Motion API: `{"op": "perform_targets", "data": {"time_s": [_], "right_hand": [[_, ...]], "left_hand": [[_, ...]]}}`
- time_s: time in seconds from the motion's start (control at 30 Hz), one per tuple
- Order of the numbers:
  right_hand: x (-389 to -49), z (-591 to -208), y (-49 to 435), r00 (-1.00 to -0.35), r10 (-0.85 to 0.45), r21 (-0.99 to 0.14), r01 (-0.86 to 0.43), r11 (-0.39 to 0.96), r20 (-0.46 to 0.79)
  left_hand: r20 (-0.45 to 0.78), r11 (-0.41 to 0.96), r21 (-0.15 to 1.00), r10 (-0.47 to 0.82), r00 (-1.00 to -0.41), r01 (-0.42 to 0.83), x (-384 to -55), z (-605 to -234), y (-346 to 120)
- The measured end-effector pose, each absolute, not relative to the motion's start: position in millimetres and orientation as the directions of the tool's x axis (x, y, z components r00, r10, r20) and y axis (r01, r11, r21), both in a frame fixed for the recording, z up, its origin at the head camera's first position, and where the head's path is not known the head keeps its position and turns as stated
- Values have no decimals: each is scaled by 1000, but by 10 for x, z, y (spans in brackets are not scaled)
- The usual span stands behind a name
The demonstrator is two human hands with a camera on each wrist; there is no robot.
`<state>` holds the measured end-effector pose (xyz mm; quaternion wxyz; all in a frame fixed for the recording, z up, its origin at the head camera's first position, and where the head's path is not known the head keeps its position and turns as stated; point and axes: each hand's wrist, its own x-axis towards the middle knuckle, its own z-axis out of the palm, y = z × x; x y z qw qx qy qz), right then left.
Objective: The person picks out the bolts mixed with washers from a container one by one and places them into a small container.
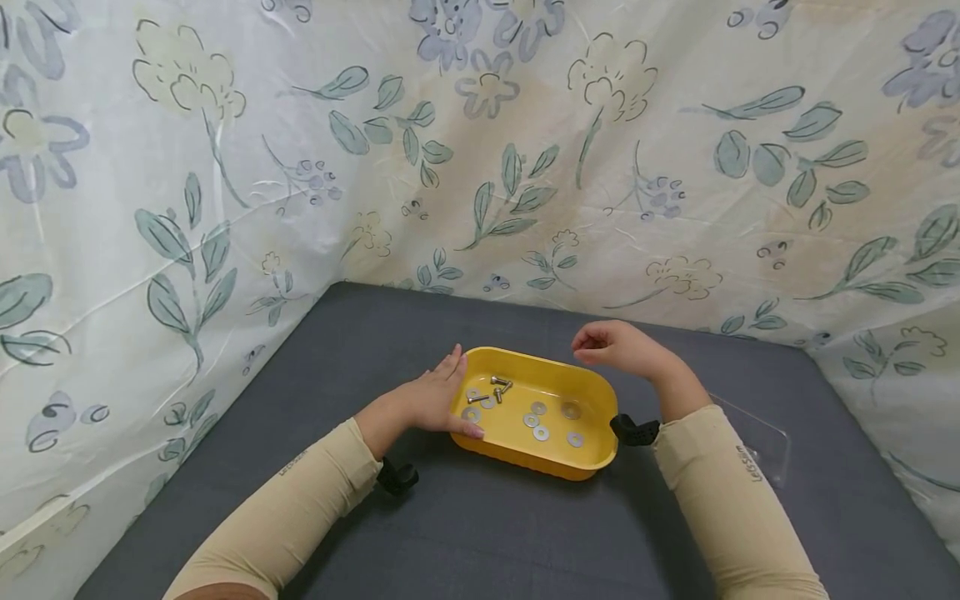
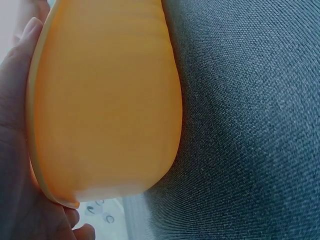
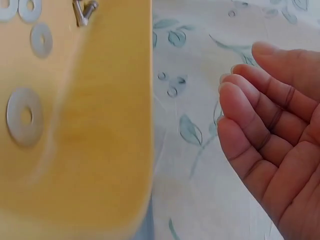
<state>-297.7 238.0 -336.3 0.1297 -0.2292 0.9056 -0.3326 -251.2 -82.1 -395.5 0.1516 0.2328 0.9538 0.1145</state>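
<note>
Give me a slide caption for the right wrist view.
Right hand, loosely curled and empty, beside a yellow tray holding washers and screws.

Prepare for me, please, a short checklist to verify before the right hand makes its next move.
1. Left hand touches the yellow tray: ok, it rests at the left end.
2. Right hand is free: ok, nothing shows in its bent fingers.
3. Right hand stands apart from the tray: ok, a gap shows in the right wrist view.
4. Screws lie well separated: not ok, they are bunched together.
5. Washers lie uncovered near the right end: ok, several lie there.
6. Small contents on the clear plastic piece: cannot tell, the right sleeve hides part.
</note>
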Motion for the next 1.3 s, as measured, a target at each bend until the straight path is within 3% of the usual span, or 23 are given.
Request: {"op": "perform_targets", "data": {"time_s": [0.8, 1.3], "right_hand": [[-3035, -3768, 1497, -740, -656, -600, -461, 654, -146], [-3074, -4043, 1317, -700, -680, -544, -491, 680, -218]], "left_hand": [[-230, 858, 275, 498, -836, 435, -2482, -3937, -882], [-232, 856, 276, 502, -833, 438, -2496, -3941, -895]]}}
